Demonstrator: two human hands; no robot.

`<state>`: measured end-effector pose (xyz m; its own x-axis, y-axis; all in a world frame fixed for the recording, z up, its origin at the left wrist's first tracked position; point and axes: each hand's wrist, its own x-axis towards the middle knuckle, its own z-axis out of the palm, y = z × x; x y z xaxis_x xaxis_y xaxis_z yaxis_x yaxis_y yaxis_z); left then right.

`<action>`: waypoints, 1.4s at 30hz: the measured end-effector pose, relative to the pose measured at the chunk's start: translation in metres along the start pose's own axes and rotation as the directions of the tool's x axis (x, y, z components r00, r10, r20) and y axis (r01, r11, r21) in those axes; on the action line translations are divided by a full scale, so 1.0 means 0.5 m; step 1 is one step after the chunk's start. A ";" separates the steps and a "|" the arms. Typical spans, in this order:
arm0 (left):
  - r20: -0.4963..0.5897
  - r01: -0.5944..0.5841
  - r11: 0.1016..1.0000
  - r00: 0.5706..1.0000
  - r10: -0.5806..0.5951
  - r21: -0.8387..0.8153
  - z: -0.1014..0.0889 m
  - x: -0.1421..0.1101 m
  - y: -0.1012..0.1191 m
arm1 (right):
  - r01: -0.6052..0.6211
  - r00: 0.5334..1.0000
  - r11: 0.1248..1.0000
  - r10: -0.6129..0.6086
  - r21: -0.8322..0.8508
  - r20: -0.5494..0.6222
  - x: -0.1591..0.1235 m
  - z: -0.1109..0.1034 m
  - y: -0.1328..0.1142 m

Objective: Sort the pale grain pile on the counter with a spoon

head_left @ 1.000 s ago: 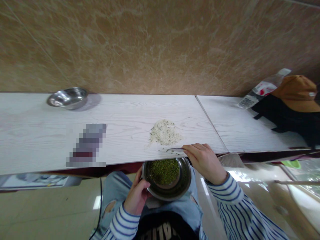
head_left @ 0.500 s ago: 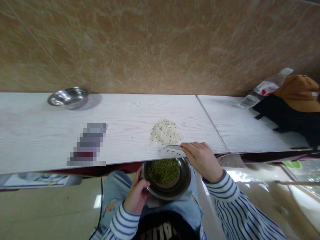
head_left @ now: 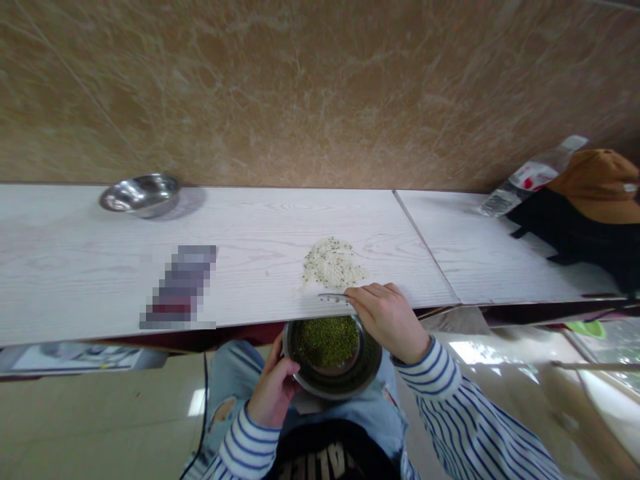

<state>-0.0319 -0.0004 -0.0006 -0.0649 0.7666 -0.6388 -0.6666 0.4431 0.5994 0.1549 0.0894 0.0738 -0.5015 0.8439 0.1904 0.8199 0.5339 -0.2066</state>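
My left hand [head_left: 274, 387] is closed on the left rim of a steel bowl [head_left: 367, 380], thumb on top. Green mung beans [head_left: 327, 341] lie inside the bowl, which sits just below the counter edge above my lap. My right hand [head_left: 387, 321] pinches a thin metal utensil [head_left: 331, 295]; it points left, low over the counter, and its exact kind is hard to make out. A few loose beans lie beside the blade-like end. Just beyond is a pile of white rice grains [head_left: 333, 263] with green beans mixed through it.
An empty steel bowl [head_left: 141, 196] stands at the back left of the white counter [head_left: 250, 233]. Nearer is a blurred-out flat object [head_left: 183, 287]. At right lie a plastic bottle [head_left: 525, 180], a brown cap [head_left: 600, 183] and black cloth [head_left: 570, 233]. A marbled wall rises behind.
My right hand has moved left along the counter edge with the metal utensil, over the loose beans. My left hand and the bowl of beans have stayed in place.
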 end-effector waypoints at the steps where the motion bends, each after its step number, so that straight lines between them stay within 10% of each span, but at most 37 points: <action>1: 0.007 0.001 1.000 1.000 -0.001 0.004 0.001 0.000 -0.001 | 0.006 1.000 1.000 -0.006 0.006 0.002 -0.002 0.000 -0.001; 21: -0.016 0.021 1.000 1.000 -0.021 0.003 0.019 0.006 -0.016 | -0.043 0.998 0.999 0.043 0.011 -0.039 -0.057 -0.012 0.002; 36: -0.056 0.006 1.000 0.998 -0.007 -0.028 -0.023 0.003 0.018 | -0.085 0.995 0.970 0.095 0.226 -0.031 0.055 0.053 -0.143; 42: -0.053 -0.006 0.999 0.999 0.004 -0.042 -0.042 0.009 0.026 | -0.135 0.983 0.984 0.148 0.113 -0.107 0.070 0.042 -0.095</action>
<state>-0.0565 -0.0009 -0.0058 -0.1064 0.7426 -0.6612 -0.6968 0.4187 0.5824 0.0925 0.0947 0.0701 -0.3426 0.9030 0.2594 0.8438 0.4171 -0.3377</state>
